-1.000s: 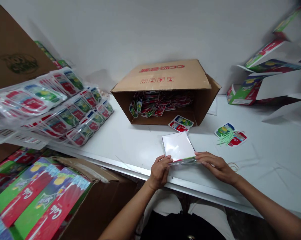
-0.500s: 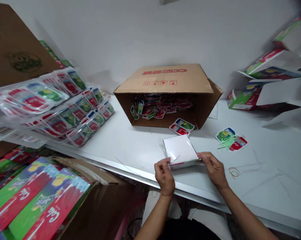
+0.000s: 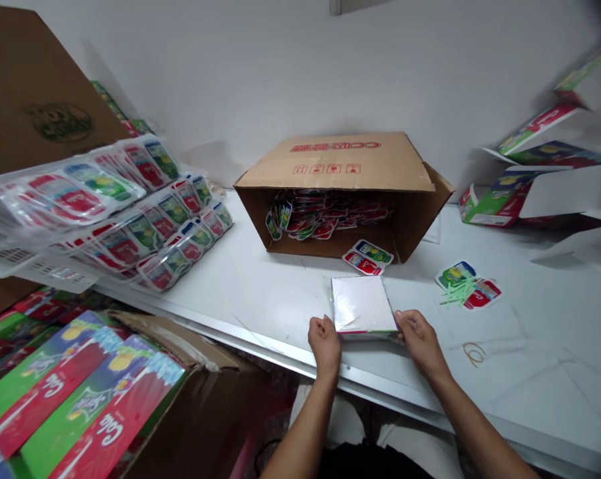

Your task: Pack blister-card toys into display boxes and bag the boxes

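A flat white packet [image 3: 363, 307] wrapped in clear plastic lies on the white table [image 3: 260, 293], close to its front edge. My left hand [image 3: 325, 341] is curled into a loose fist and grips the packet's near left corner. My right hand [image 3: 418, 342] has its fingers closed on the near right corner. Both hands sit just behind the table's metal front rim.
A cardboard box [image 3: 345, 193] lies on its side behind the packet, full of colourful sachets, one pair [image 3: 369, 256] spilled out. Sachet strips [image 3: 130, 213] are piled left. Another sachet pair with green sticks [image 3: 467, 285], a rubber band [image 3: 474, 352], folded cartons [image 3: 540, 166] lie right.
The packet was tilted up off the table between my hands half a second ago; now it lies flatter and squarer. Both hands have closed in on its near corners.
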A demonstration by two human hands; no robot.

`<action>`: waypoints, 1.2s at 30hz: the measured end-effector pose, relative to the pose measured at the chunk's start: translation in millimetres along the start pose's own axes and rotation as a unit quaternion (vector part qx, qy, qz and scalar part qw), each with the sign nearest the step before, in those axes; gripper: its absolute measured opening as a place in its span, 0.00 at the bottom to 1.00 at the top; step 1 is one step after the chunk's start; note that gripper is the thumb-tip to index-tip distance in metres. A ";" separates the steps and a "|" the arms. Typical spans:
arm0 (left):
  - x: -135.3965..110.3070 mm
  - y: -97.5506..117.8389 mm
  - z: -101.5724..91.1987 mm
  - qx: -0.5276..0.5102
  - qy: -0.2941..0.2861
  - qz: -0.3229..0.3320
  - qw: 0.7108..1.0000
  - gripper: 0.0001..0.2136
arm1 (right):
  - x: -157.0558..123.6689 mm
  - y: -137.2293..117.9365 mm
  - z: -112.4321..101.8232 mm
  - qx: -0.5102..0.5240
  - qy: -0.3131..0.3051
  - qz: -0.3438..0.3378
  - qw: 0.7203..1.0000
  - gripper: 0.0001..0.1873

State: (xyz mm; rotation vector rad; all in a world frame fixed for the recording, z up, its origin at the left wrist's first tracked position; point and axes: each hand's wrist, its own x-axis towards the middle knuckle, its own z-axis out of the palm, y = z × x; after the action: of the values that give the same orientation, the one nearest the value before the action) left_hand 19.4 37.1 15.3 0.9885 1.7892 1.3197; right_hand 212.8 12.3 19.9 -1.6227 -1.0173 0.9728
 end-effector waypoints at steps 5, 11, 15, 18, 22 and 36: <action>12.9 -2.4 -3.6 0.043 -0.099 -0.015 0.994 0.15 | 11.0 12.9 8.1 -0.024 0.000 0.051 0.998 0.23; 22.6 4.5 -8.7 0.117 -0.167 -0.014 0.979 0.16 | 30.1 19.3 11.5 -0.113 -0.035 0.061 0.991 0.14; 18.0 5.9 -12.6 0.166 -0.149 -0.015 0.975 0.13 | 34.6 20.7 6.6 -0.220 -0.045 0.017 0.974 0.07; 20.9 6.8 -21.8 0.186 -0.122 -0.020 0.975 0.07 | 35.1 18.2 -8.9 -0.296 -0.036 -0.007 0.954 0.09; 32.3 17.6 -30.8 0.186 -0.077 -0.032 0.979 0.08 | 36.1 1.8 -27.8 -0.362 0.014 -0.014 0.932 0.17; 5.0 29.8 -3.4 -0.004 -0.248 -0.018 0.969 0.36 | 19.0 11.7 9.2 -0.108 -0.050 -0.006 0.993 0.38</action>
State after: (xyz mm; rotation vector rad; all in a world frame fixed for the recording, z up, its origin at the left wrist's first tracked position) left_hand 19.3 45.8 44.5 1.1552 1.4085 0.9473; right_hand 212.7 30.5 4.0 -1.7552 -1.2338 0.9710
